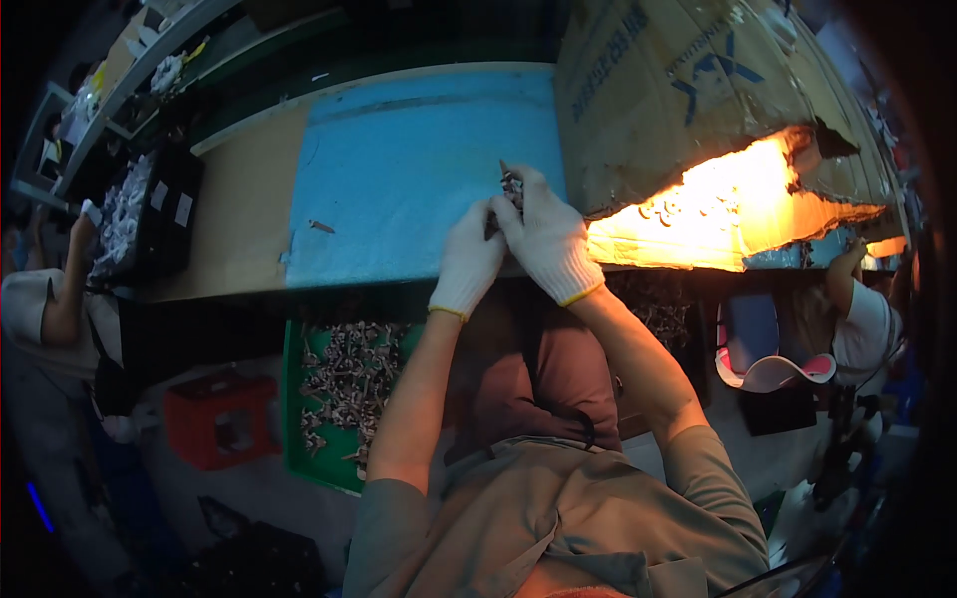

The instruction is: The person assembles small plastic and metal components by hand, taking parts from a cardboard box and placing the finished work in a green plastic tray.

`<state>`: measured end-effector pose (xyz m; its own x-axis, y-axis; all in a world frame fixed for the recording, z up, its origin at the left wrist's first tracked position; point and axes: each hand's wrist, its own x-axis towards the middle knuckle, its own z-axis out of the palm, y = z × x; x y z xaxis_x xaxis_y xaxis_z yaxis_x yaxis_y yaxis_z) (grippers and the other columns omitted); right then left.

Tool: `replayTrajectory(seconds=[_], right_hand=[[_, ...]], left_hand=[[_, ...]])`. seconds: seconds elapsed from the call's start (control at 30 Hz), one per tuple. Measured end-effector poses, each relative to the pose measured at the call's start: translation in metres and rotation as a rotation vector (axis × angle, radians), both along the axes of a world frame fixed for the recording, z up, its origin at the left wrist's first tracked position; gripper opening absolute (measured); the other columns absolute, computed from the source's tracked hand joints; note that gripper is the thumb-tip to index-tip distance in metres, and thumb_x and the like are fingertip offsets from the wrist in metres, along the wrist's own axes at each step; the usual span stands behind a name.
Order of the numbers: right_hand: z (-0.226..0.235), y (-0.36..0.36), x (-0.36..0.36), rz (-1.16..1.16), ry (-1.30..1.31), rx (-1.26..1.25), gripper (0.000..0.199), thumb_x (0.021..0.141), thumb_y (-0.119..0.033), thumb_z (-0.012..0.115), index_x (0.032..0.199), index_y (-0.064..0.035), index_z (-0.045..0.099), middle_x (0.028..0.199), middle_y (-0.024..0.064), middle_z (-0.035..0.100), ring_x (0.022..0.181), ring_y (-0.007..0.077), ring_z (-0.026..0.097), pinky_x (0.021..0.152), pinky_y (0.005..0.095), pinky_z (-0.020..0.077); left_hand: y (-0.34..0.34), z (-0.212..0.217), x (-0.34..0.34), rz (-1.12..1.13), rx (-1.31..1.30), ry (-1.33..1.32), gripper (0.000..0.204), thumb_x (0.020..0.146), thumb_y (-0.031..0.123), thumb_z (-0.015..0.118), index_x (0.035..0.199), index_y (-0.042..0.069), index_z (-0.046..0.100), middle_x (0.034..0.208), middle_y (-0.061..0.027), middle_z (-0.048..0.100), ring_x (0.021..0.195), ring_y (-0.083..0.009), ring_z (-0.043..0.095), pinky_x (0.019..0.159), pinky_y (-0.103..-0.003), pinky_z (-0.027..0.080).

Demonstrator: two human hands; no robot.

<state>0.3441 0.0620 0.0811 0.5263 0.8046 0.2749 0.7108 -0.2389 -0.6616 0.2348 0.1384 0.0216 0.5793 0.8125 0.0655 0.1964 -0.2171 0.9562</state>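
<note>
In white knit gloves, my left hand (469,254) and my right hand (546,234) meet over the front of the blue work surface (399,149). Small dark metal parts (512,187) show between the fingers of my right hand, one with a pointed tip. My left fingers are closed around the lower end of the cluster, where a bit of dark metal shows. How many pieces are held is hidden by the gloves. A single small metal piece (321,227) lies apart on the blue surface to the left.
A torn cardboard box (638,110) stands at the right, brightly lit inside, with small parts (668,207) in the glow. A green tray (292,399) of metal castings (344,374) sits below the bench, near a red stool (214,419). People work at left (70,309) and right (862,329).
</note>
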Motion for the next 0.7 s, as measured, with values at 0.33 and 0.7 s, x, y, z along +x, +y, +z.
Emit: replayTrajectory(seconds=[0.33, 0.7], right_hand=[[0.038, 0.016, -0.003, 0.135, -0.314, -0.493, 0.037, 0.101, -0.030, 0.058, 0.130, -0.0070, 0.052, 0.099, 0.0215, 0.073, 0.090, 0.0429, 0.072, 0.075, 0.0527, 0.0577], [0.048, 0.023, -0.021, 0.293, -0.589, -0.672, 0.047, 0.093, -0.031, 0.067, 0.127, -0.0047, 0.047, 0.102, 0.0200, 0.072, 0.085, 0.0384, 0.076, 0.067, 0.0487, 0.0612]], left_hand=[[-0.001, 0.008, 0.001, 0.030, 0.091, 0.085, 0.028, 0.096, 0.019, 0.058, 0.119, 0.006, 0.066, 0.112, -0.0271, 0.070, 0.110, -0.0492, 0.063, 0.092, -0.054, 0.052], [-0.016, 0.056, -0.002, 0.228, -0.373, -0.310, 0.073, 0.098, 0.033, 0.066, 0.151, -0.008, 0.038, 0.139, -0.0306, 0.058, 0.132, -0.0340, 0.057, 0.107, -0.038, 0.046]])
